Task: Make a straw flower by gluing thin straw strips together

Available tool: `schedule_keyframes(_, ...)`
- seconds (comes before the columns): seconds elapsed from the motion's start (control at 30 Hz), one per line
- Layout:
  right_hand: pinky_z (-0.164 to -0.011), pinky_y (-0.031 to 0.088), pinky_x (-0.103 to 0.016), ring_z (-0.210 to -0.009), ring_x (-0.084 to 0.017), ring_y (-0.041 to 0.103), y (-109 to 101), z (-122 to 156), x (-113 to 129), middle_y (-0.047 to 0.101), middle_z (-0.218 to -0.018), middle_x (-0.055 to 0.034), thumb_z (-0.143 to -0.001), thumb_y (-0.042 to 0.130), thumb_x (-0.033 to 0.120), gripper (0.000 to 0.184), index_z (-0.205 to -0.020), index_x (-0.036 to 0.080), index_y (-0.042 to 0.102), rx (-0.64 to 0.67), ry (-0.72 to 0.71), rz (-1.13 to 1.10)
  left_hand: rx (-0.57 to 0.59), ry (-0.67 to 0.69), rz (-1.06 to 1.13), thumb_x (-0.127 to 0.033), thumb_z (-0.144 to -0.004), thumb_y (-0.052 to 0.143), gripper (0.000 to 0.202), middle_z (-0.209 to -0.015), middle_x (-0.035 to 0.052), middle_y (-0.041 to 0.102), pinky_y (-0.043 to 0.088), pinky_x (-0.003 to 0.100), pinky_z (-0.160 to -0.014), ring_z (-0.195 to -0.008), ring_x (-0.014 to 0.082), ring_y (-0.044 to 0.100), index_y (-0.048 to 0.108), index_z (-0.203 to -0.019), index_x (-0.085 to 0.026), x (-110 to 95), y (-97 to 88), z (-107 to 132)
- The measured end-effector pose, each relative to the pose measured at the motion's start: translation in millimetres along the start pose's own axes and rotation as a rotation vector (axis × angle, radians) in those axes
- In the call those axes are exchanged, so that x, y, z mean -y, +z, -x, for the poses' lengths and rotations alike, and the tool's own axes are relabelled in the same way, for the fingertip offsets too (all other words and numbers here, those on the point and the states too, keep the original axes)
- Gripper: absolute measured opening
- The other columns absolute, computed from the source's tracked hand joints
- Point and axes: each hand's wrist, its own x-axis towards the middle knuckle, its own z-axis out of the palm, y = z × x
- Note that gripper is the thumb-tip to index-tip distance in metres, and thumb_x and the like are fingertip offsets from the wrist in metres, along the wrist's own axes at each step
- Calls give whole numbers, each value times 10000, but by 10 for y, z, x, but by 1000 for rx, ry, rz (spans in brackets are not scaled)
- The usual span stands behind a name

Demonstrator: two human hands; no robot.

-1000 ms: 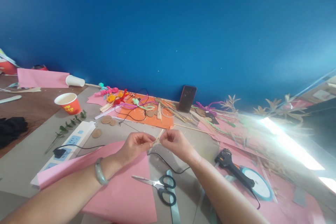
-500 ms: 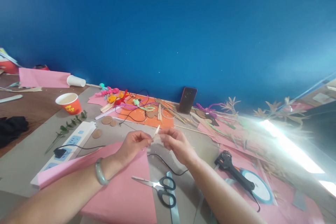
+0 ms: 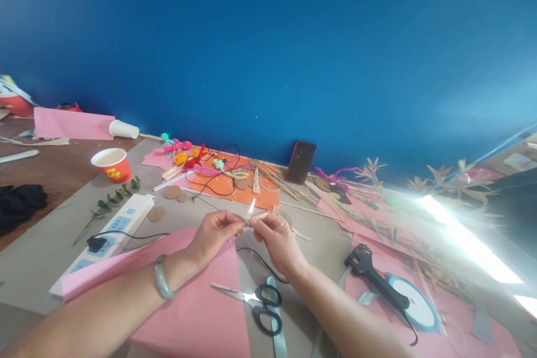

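Between my two hands, above the grey table, stands a small pale pointed piece [image 3: 250,210], like a dried leaf or husk strip. My left hand [image 3: 218,233], with a bangle on its wrist, is closed in a pinch on its lower end. Close beside it, my right hand [image 3: 277,241] is also pinched at the base of the piece, its fingertips almost touching the left ones. A thin pale strand [image 3: 302,235] shows behind the right hand; whether it joins the piece I cannot tell. Scissors [image 3: 251,299] lie below the hands, partly on pink paper [image 3: 188,302].
At left are a power strip [image 3: 126,224], a red paper cup [image 3: 112,166] and a green sprig [image 3: 111,201]. A phone [image 3: 302,162] leans on the blue wall. A black glue gun [image 3: 377,277] and a ribbon roll [image 3: 419,305] lie at right. Craft scraps line the back.
My right hand has shifted left and slightly down, closer to the left hand. The pale strand behind it has come into view. My left hand has barely moved.
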Motion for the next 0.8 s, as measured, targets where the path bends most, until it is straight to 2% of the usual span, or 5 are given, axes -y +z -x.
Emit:
schedule_keyframes(0.17,-544,321,-244,-522,-106,393,-42,-1,10,469,-513,36,-777,606,398,280,-606,183,553,-28,10,75,-18,26,-11,-320,-746,686,162,-707,12,645,425,253,-683,-684,134,549,673,-731,-159,-8,-6,-6)
schedule_keyframes(0.33,-536,320,-247,-517,-112,399,-77,0,74,469,-515,37,-782,582,370,273,-580,195,527,-26,2,200,17,6,-14,-322,-734,695,171,-681,8,619,411,246,-656,-667,133,526,665,-705,-156,-23,-1,0)
schedule_keyframes(0.8,-536,297,-247,-524,-103,374,-76,34,125,460,-530,40,-798,581,355,268,-593,188,536,61,14,159,41,-14,-20,-319,-730,711,178,-664,6,615,402,243,-640,-654,127,524,666,-709,-148,-5,1,10)
